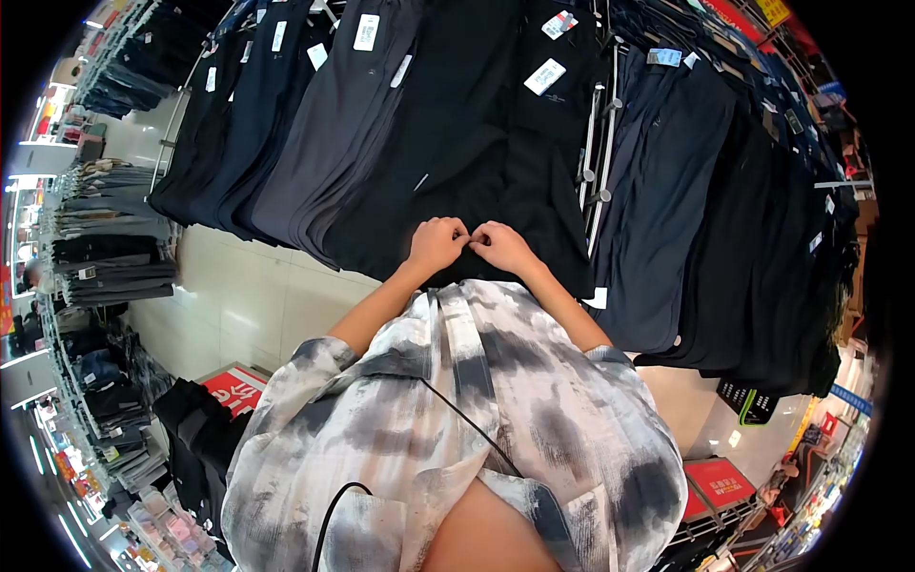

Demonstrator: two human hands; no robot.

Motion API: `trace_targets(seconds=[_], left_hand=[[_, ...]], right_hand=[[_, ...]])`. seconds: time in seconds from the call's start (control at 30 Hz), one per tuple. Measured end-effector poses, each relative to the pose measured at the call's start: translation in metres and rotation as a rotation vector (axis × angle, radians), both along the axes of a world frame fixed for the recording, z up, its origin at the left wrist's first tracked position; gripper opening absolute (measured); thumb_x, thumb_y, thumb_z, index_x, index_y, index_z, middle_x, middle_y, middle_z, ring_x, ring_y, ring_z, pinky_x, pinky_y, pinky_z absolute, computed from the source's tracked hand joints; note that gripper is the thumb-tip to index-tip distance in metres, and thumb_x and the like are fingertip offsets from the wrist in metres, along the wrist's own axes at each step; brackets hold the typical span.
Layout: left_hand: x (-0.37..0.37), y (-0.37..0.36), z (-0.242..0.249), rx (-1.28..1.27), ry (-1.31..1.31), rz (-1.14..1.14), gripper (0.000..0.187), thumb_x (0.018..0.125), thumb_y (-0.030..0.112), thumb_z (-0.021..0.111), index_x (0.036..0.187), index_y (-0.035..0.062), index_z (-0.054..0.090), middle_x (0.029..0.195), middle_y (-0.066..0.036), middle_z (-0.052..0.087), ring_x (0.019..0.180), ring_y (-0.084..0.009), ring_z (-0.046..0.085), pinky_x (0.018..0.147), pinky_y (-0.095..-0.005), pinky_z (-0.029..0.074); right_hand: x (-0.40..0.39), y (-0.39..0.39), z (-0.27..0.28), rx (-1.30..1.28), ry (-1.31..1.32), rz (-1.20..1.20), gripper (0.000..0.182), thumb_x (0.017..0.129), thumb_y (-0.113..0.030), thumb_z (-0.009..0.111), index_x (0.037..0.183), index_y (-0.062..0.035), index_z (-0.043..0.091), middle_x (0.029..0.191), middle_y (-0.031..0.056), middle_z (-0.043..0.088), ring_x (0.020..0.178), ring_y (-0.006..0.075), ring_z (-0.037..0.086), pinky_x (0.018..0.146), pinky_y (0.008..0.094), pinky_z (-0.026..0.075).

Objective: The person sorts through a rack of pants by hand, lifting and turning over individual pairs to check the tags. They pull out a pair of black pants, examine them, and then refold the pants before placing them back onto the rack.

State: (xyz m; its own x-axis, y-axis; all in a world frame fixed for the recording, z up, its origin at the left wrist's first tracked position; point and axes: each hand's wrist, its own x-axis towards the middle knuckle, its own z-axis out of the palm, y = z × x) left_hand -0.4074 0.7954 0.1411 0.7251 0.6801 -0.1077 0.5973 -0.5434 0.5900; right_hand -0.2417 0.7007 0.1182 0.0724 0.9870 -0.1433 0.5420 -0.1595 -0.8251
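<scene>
My left hand and my right hand meet close to my body, fingertips nearly touching. Both are closed in a pinch on the dark fabric of a pair of black trousers. What exactly lies between the fingertips is too small to make out. The trousers hang from the rack away from me, their lower part spread under my hands. A white price tag shows on the black cloth further up, with a red-and-white tag above it.
Grey trousers and navy trousers hang on the left. To the right stand metal rack bars and more dark trousers. Red signs sit low on both sides. Pale floor tiles show at left.
</scene>
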Motion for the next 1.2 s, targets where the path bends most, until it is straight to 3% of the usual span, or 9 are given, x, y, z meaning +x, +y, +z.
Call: trace_targets(seconds=[0.27, 0.53, 0.77, 1.2], left_hand=[[0.001, 0.005, 0.002, -0.099, 0.041, 0.082, 0.007, 0.079, 0.014, 0.070, 0.083, 0.0087, 0.071, 0.079, -0.008, 0.073, 0.078, -0.0288, 0.071, 0.072, -0.0410, 0.055], [-0.017, 0.031, 0.005, 0.084, 0.145, 0.069, 0.003, 0.076, 0.013, 0.069, 0.079, 0.0134, 0.067, 0.078, -0.008, 0.069, 0.085, -0.0323, 0.065, 0.077, -0.0463, 0.049], [-0.041, 0.049, 0.019, 0.238, 0.164, 0.140, 0.004, 0.077, 0.012, 0.070, 0.080, 0.0117, 0.068, 0.075, -0.007, 0.070, 0.084, -0.0316, 0.064, 0.075, -0.0451, 0.053], [-0.065, 0.066, 0.025, 0.262, 0.154, 0.265, 0.011, 0.079, 0.013, 0.073, 0.083, 0.0108, 0.063, 0.084, -0.008, 0.069, 0.087, -0.0325, 0.063, 0.077, -0.0462, 0.050]], right_hand=[[-0.001, 0.003, 0.001, -0.048, -0.064, 0.055, 0.017, 0.086, -0.021, 0.069, 0.088, -0.0047, 0.070, 0.091, 0.0112, 0.067, 0.088, 0.0309, 0.066, 0.077, 0.0406, 0.053], [-0.001, 0.001, 0.001, -0.064, -0.101, 0.078, 0.016, 0.089, -0.022, 0.066, 0.091, -0.0069, 0.069, 0.096, 0.0098, 0.067, 0.092, 0.0305, 0.066, 0.080, 0.0397, 0.053], [-0.001, 0.003, -0.003, -0.083, -0.085, 0.087, 0.016, 0.089, -0.022, 0.065, 0.090, -0.0062, 0.069, 0.096, 0.0104, 0.067, 0.093, 0.0310, 0.066, 0.081, 0.0397, 0.053], [0.000, -0.002, -0.002, -0.108, -0.111, 0.090, 0.015, 0.089, -0.020, 0.065, 0.090, -0.0051, 0.069, 0.098, 0.0115, 0.067, 0.092, 0.0320, 0.066, 0.081, 0.0403, 0.053]])
